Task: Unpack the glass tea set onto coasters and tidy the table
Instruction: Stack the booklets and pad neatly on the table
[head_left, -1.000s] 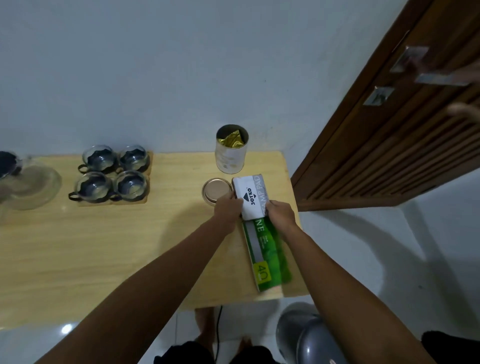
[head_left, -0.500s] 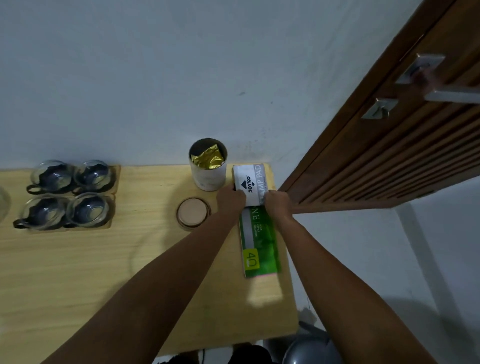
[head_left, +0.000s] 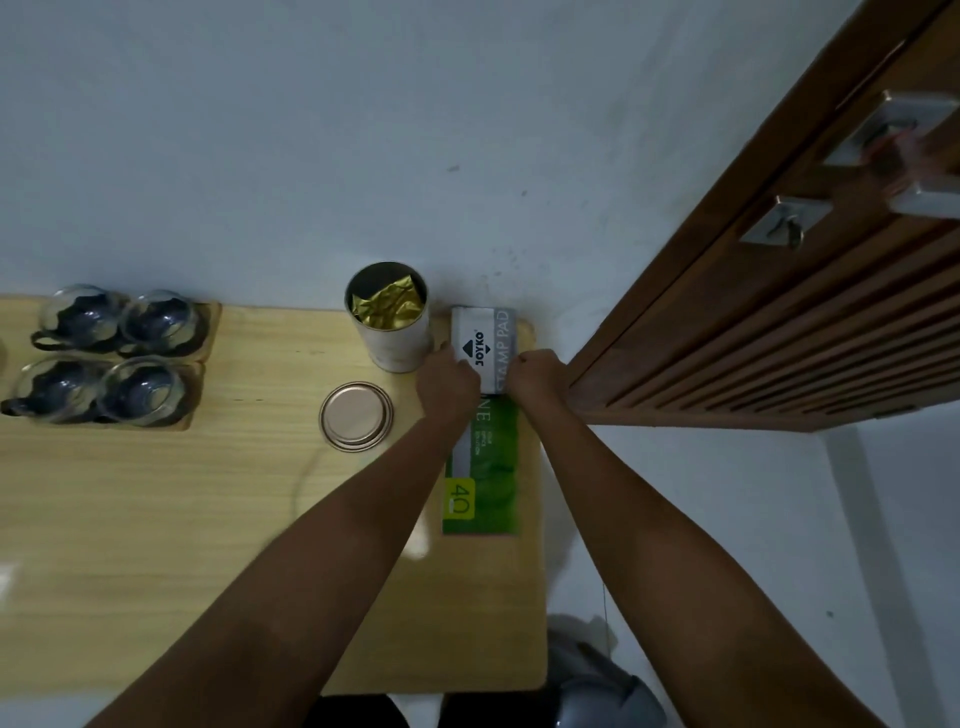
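Several glass tea cups (head_left: 104, 356) stand on wooden coasters (head_left: 200, 353) at the table's far left. A white stamp pad box (head_left: 483, 338) lies at the far right corner of the wooden table (head_left: 156, 519), on top of a green box (head_left: 485, 467). My left hand (head_left: 449, 384) grips the white box's left side and my right hand (head_left: 535, 376) grips its right side. An open metal tin (head_left: 389, 325) with a gold foil bag inside stands just left of the box. Its round lid (head_left: 357, 415) lies flat in front of it.
A wooden door (head_left: 779, 322) with metal handles stands open at the right, close to the table's corner. The pale wall runs along the table's far edge. A grey object (head_left: 597, 680) sits on the floor below the table's right end.
Both hands have pushed the white box and green box away from me toward the wall and the table's far right corner. The view has shifted right, and the cups sit further left.
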